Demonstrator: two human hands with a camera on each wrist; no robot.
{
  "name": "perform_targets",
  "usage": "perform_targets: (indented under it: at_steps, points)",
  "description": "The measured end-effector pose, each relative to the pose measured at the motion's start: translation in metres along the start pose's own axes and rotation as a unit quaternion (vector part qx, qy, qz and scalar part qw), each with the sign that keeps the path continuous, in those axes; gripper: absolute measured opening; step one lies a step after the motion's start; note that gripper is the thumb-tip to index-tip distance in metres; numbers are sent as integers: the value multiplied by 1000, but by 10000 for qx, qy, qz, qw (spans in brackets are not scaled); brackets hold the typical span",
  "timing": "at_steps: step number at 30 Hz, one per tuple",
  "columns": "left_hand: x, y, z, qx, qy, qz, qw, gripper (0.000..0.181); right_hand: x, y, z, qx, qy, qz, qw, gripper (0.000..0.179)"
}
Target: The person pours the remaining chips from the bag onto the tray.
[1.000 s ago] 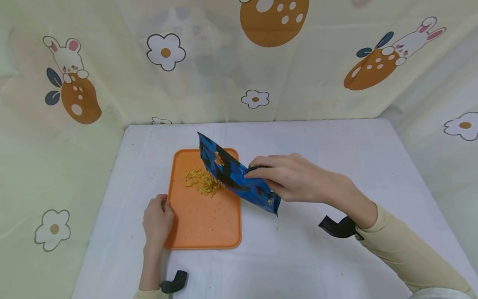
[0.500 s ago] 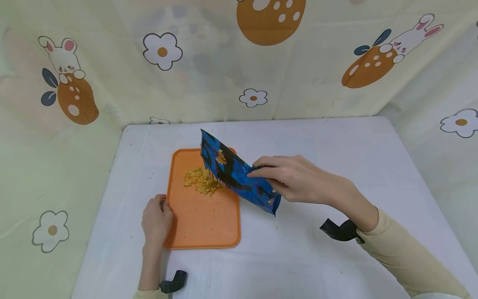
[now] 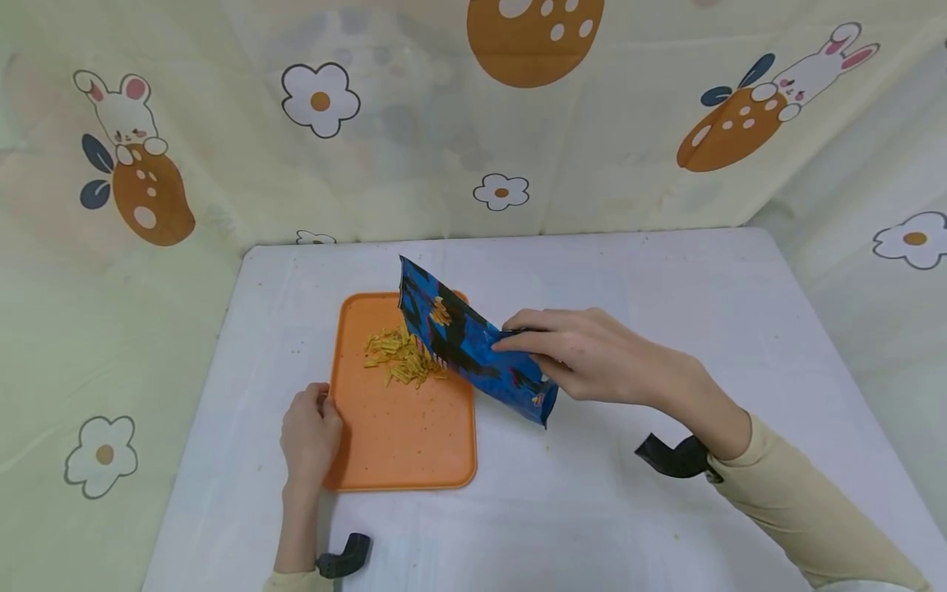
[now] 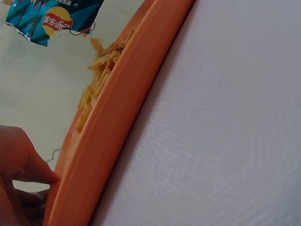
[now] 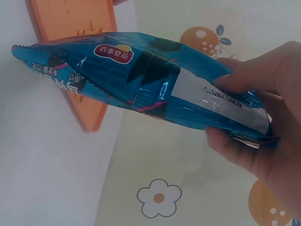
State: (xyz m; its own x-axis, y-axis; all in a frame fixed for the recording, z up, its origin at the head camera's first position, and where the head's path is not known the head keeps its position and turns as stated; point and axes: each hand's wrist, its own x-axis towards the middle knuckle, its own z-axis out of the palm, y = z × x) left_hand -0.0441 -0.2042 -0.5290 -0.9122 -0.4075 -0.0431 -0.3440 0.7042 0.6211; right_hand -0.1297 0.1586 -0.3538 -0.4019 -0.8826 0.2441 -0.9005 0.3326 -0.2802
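A blue Lay's chip bag (image 3: 462,341) is held tilted over the right side of an orange tray (image 3: 403,440), its far left end raised. My right hand (image 3: 592,355) pinches the bag near its right part; in the right wrist view thumb and fingers clasp the bag (image 5: 117,77) by one edge. Stick-shaped yellow chips (image 3: 399,358) lie heaped on the tray's upper half, beside the bag. My left hand (image 3: 312,436) grips the tray's left rim; in the left wrist view the thumb and fingers meet the tray wall (image 4: 108,122). The bag hides part of the tray.
The tray stands on a white-covered table (image 3: 607,493) dotted with small crumbs. A patterned curtain (image 3: 414,181) with rabbits and flowers rises behind and at the sides. Black wrist mounts (image 3: 673,456) stick out from both sleeves.
The bag and my right hand have shifted slightly right in the head view. A little more yellow shows by the bag's lower left edge. The left hand keeps its hold on the tray.
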Motion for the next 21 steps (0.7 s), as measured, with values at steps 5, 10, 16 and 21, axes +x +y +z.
perform_targets:
  at_steps: [5,10,16,21]
  points:
    - [0,-1,0,-37,-18,2,10000,29,-7,2,3,41,236,4,9997,37]
    - [0,-1,0,-36,-47,-1,10000,30,-19,3,9,191,609,81,9979,38]
    - [1,-1,0,-40,-56,-31,10000,30,-35,2,19,278,1251,275,9914,42]
    - [0,0,-1,-59,-39,-49,10000,30,-47,1,26,273,1799,400,9825,23]
